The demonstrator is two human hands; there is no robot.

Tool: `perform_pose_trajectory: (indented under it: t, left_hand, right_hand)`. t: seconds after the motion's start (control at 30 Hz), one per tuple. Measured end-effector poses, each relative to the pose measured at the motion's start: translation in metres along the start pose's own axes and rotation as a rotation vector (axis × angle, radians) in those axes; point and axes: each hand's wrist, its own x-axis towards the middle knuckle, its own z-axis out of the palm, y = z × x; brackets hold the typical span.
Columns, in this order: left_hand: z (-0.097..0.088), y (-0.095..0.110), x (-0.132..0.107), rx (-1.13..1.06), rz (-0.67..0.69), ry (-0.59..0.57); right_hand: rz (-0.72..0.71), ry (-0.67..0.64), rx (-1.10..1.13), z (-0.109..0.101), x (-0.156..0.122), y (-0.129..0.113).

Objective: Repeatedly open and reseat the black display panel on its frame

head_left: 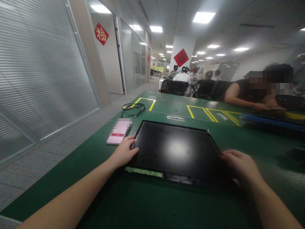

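Observation:
A black flat display panel [152, 146] lies face up in front of me, with a ceiling light reflected in its surface. Along its near edge a strip of green circuit board [144, 172] is exposed. My left hand [126, 150] grips the panel's left edge, thumb on top and fingers at the side. At the opposite side, my right hand [243, 163] is closed on the right edge, its fingertips pinching the frame. What lies under the panel is hidden.
A lit phone [118, 132] and a coiled black cable [133, 109] lie left of the panel on the green table [71, 168]. Yellow tape [207, 114] marks the far side. A blue-edged tray [271, 121] and a seated person [247, 92] are at the right.

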Motion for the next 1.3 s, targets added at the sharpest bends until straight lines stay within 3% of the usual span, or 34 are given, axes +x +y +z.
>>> perform_pose_trajectory:
  t: [0.53,0.67,1.0,1.13,1.3]
  left_hand:
    - [0.001,-0.005,0.001,-0.127,-0.021,-0.017]
    - [-0.004,-0.002,-0.006,-0.088,0.013,-0.075]
    - [-0.036,0.0,-0.012,0.113,0.323,-0.296]
    - [-0.044,0.001,-0.012,0.069,0.364,-0.403]
    - [-0.046,0.002,-0.011,0.098,0.368,-0.427]
  right_hand:
    - [-0.019,0.008,-0.009,-0.002,-0.003,-0.004]
    - [-0.067,0.012,-0.04,-0.003,-0.003,-0.005]
    - [-0.088,0.031,-0.137,-0.003,-0.009,-0.011]
    - [-0.096,0.047,-0.186,-0.004,-0.011,-0.016]
    - [-0.108,0.036,-0.168,-0.004,-0.01,-0.015]
